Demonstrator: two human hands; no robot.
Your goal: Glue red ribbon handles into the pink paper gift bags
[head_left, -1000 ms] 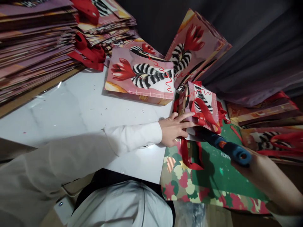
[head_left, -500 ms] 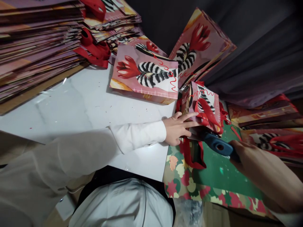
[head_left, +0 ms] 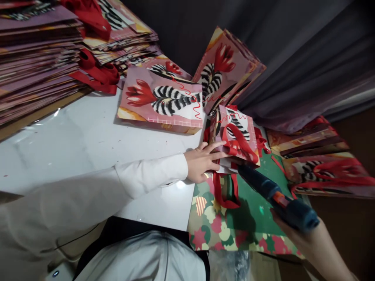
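Note:
My left hand (head_left: 202, 162), in a white sleeve, lies with spread fingers on the lower left side of a small pink gift bag (head_left: 250, 128) with a zebra print and red ribbon (head_left: 238, 138). My right hand (head_left: 304, 234) grips a dark blue handheld tool (head_left: 272, 191) with an orange part. The tool's front end is at the bag's lower edge. Beneath the bag lies a green bag (head_left: 249, 195) with a patterned border, and a red ribbon loop (head_left: 230, 201) hangs over it.
Left of the small bag, a larger pink bag (head_left: 164, 99) lies on the white table (head_left: 88, 136). Others lean on a dark curtain (head_left: 293, 50). Tall stacks of flat bags (head_left: 35, 62) fill the left, and more bags (head_left: 336, 171) lie at right.
The view has shifted, so the table's contents appear farther left. My right hand has swung the tool, which now shows its full length and points up-left toward the bag. My left hand stays on the bag.

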